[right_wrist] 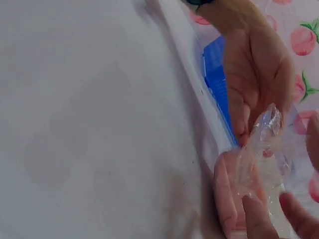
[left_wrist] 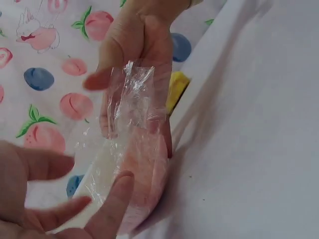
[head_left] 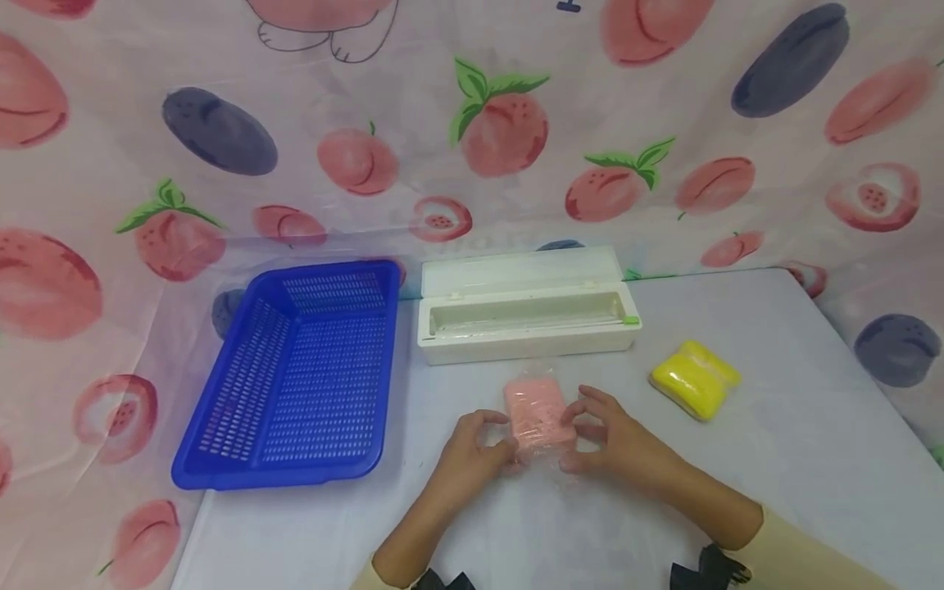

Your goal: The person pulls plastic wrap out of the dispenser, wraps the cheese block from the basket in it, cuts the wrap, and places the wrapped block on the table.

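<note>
A pink rectangular block (head_left: 538,412) lies on the white table, wrapped in crinkled clear plastic film (left_wrist: 132,94), part of which stands up loosely above it. My left hand (head_left: 472,455) is at the block's left side, its fingertips touching the wrapped block in the left wrist view. At the opposite side is my right hand (head_left: 615,434), with fingertips against the right edge and the thumb apart from them. Neither hand visibly pinches the film. Just behind the block stands a long white cling-film dispenser (head_left: 527,348), its lid raised.
To the left stands a blue perforated plastic basket (head_left: 279,483). A yellow film-wrapped package (head_left: 693,381) lies on the table (head_left: 804,459) at the right. Fruit-printed cloth (head_left: 413,74) hangs behind and along the sides.
</note>
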`<state>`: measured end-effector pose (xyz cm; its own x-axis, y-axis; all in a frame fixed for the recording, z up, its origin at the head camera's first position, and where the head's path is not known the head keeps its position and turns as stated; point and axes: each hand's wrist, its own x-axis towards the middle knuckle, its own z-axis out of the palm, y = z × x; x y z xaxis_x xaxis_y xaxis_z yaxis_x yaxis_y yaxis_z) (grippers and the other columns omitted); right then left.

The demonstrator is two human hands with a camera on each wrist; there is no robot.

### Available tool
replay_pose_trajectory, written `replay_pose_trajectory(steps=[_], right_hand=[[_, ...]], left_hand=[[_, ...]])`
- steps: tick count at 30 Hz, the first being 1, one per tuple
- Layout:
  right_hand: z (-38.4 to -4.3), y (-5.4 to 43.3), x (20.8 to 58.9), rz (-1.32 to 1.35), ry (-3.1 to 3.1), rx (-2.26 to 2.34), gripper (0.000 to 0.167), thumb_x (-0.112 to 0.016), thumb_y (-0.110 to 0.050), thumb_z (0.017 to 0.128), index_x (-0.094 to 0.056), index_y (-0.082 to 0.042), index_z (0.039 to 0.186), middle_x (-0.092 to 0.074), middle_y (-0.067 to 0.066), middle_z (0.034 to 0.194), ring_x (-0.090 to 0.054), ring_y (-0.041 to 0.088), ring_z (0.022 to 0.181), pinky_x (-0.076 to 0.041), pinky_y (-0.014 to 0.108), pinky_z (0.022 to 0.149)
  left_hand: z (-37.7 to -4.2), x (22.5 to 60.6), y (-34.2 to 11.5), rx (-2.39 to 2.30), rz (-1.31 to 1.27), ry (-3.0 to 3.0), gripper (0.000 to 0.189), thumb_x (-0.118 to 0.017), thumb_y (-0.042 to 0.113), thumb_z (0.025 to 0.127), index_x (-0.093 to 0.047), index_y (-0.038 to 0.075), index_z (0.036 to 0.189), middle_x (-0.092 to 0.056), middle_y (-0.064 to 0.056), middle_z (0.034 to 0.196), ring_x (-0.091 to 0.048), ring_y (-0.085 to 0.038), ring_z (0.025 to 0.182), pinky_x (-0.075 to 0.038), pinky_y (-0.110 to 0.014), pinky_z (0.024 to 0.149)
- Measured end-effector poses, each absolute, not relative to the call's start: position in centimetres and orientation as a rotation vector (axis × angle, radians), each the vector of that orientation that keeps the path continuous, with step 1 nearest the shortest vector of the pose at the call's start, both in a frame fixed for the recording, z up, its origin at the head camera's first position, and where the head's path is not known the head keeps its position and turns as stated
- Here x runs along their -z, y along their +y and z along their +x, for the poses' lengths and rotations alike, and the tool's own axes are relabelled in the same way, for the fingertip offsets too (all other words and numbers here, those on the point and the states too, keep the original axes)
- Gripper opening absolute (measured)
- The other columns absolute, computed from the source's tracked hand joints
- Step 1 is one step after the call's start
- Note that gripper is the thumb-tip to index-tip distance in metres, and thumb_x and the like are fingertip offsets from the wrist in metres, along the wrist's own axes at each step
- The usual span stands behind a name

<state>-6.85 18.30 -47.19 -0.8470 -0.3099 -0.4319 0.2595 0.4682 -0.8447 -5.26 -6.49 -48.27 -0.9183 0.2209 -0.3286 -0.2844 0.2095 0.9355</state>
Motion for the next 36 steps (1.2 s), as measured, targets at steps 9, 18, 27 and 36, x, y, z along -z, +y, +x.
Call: replay_pose_trajectory(steps=[9, 18, 27, 36], right_hand=[[-5.6, 18.1, 47.0, -0.695, 2.550, 1.026, 0.041, -0.090, -0.013, 0.074, -0.076, -0.022, 0.111, -0.041, 0.012, 0.160, -0.058, 0.035, 0.132, -0.060, 0.032, 0.089], [-5.9, 17.6, 47.6, -0.882, 2.854, 0.801, 0.016, -0.085, -0.017, 0.083, -0.081, -0.025, 0.096, -0.065, -0.014, 0.111, -0.052, 0.010, 0.109, -0.054, 0.036, 0.094], [-7.2, 17.7, 48.4, -0.777, 2.744, 0.976, 0.022, -0.079, -0.014, 0.088, -0.073, -0.021, 0.108, -0.071, -0.015, 0.091, -0.059, 0.001, 0.083, -0.054, 0.024, 0.075], [-7.2, 17.3, 48.1, -0.959, 2.932, 0.672, 0.011, -0.082, -0.019, 0.086, -0.078, -0.021, 0.095, -0.067, -0.013, 0.095, -0.060, 0.005, 0.087, -0.057, 0.025, 0.079]], left_hand=[[-4.1, 49.3, -6.2, -1.522, 0.420, 2.361, 0.065, -0.089, 0.002, 0.072, -0.066, 0.004, 0.133, -0.028, -0.006, 0.163, -0.068, -0.016, 0.113, -0.055, -0.018, 0.092], [-4.3, 49.6, -5.3, -1.127, 0.862, 2.910, 0.017, -0.084, 0.012, 0.084, -0.081, 0.014, 0.100, -0.066, -0.001, 0.122, -0.065, -0.004, 0.088, -0.054, -0.020, 0.082], [-5.8, 49.4, -5.0, -1.117, 0.736, 2.853, 0.004, -0.075, 0.016, 0.092, -0.078, 0.015, 0.095, -0.068, 0.006, 0.077, -0.052, -0.001, 0.068, -0.044, -0.016, 0.063], [-6.2, 49.8, -3.9, -0.941, 0.691, 3.013, 0.006, -0.077, 0.019, 0.090, -0.071, 0.019, 0.091, -0.059, 0.010, 0.084, -0.048, 0.000, 0.064, -0.040, -0.013, 0.057]])
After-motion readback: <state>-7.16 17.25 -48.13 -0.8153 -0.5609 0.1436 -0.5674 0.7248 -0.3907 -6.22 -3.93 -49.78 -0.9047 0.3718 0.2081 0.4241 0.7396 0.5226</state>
